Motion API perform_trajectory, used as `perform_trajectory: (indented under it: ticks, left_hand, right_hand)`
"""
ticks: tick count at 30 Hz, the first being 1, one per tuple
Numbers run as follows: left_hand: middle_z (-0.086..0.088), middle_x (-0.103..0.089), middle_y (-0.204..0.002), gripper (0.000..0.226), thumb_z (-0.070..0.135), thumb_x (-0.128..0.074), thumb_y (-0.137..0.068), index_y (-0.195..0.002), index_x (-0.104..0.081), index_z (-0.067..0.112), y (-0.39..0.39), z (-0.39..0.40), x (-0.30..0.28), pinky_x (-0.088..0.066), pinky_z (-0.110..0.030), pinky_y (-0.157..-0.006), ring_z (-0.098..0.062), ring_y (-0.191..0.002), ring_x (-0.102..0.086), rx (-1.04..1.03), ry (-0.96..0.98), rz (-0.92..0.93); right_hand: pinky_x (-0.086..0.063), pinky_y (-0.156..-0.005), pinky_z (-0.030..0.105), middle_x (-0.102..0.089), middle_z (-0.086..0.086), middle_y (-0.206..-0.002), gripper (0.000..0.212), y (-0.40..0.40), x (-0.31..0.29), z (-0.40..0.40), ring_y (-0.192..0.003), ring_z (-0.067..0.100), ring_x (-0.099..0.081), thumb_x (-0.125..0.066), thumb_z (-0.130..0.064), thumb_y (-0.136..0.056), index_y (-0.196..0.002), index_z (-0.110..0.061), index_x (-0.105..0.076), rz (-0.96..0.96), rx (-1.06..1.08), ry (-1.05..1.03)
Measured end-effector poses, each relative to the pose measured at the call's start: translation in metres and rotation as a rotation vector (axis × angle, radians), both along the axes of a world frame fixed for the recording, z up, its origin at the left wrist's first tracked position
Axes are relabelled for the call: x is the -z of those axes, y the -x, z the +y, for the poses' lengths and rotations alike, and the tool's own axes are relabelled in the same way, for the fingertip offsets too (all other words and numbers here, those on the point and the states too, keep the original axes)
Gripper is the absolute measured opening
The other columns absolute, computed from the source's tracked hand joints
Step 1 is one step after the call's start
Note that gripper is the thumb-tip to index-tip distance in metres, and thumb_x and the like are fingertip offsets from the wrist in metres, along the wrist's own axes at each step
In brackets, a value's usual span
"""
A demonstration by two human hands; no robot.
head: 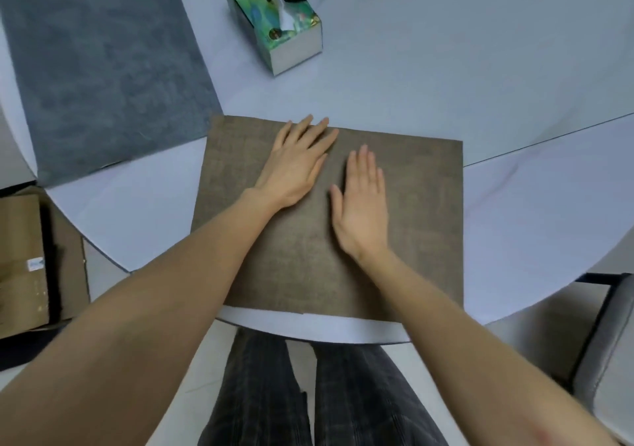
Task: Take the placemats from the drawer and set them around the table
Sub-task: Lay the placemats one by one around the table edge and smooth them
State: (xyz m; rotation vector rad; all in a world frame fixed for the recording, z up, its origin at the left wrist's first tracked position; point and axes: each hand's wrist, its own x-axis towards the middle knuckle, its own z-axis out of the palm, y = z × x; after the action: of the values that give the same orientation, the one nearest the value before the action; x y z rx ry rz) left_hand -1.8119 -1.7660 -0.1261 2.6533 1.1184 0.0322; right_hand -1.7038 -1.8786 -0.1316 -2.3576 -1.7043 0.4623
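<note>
While both of my palms lie flat, fingers stretched out and gripping nothing, I see the left hand [297, 162] pressed on the far middle of the brown placemat [422, 212], its fingertips reaching almost to the mat's far edge, and the right hand [362, 202] flat just beside it, a little nearer to me, the two close together but apart. My bare forearms run back from them across the mat's near half and cover part of its near edge. That brown mat lies flat on the pale round table [514, 85], squared to me, with its near edge just inside the table's rim and a thin strip of tabletop showing before it. To the far left I see a second mat, the grey-blue placemat [103, 68], also flat on the table, turned at an angle, its near right corner close to the brown mat's far left corner; whether they touch I cannot tell. Its left side reaches the table's edge. Beyond the brown mat, near the table's middle, stands a green tissue box [278, 23] with a white tissue poking out of its top, well apart from my hands. Off the table, on the floor to the left, sits a cardboard box [20, 263]. At the right edge I see part of a grey chair [607, 360]. Below the rim, my legs in dark checked trousers [343, 394] show.
</note>
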Motion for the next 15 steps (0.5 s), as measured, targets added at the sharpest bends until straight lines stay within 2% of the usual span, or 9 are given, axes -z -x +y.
perform_trajectory:
  ticks: [2, 5, 10, 15]
  left_hand:
    - [0.001, -0.014, -0.162, 0.05, 0.03, -0.027, -0.104, -0.153, -0.02, 0.022, 0.006, 0.01, 0.01, -0.002, -0.045, -0.12, -0.021, -0.15, -0.007, 0.067, 0.035, 0.091]
    - [0.0, -0.004, -0.163, 0.056, 0.04, -0.021, -0.104, -0.155, -0.01, 0.02, 0.027, 0.021, 0.021, 0.0, -0.044, -0.121, -0.02, -0.15, -0.001, 0.096, -0.006, 0.148]
    - [-0.006, -0.001, -0.162, 0.063, 0.046, -0.02, -0.103, -0.155, -0.005, 0.015, 0.086, 0.047, 0.022, 0.001, -0.042, -0.121, -0.024, -0.15, 0.0, -0.027, 0.008, 0.154]
    - [-0.01, 0.006, -0.162, 0.071, 0.051, -0.019, -0.101, -0.154, 0.001, 0.008, 0.119, 0.048, 0.019, 0.004, -0.041, -0.122, -0.025, -0.149, 0.005, -0.218, 0.064, 0.174]
  right_hand:
    - [0.001, -0.121, 0.035, -0.006, 0.012, -0.161, 0.061, 0.034, 0.01, -0.006, -0.149, 0.021, -0.002, -0.028, -0.034, -0.101, -0.152, -0.006, -0.011, -0.014, 0.024, 0.047]
    - [-0.001, -0.121, 0.037, -0.007, 0.009, -0.161, 0.06, 0.052, 0.021, -0.009, -0.149, 0.02, -0.005, -0.023, -0.036, -0.101, -0.153, -0.009, -0.01, -0.125, 0.088, 0.057]
    - [-0.004, -0.122, 0.039, -0.009, 0.007, -0.161, 0.062, 0.058, 0.022, -0.01, -0.149, 0.021, -0.007, -0.021, -0.041, -0.1, -0.153, -0.011, -0.011, -0.178, 0.123, 0.058]
    - [0.0, -0.122, 0.041, -0.001, 0.01, -0.161, 0.061, 0.092, 0.02, -0.001, -0.149, 0.024, 0.0, -0.02, -0.037, -0.102, -0.153, -0.008, -0.004, -0.149, 0.383, 0.113]
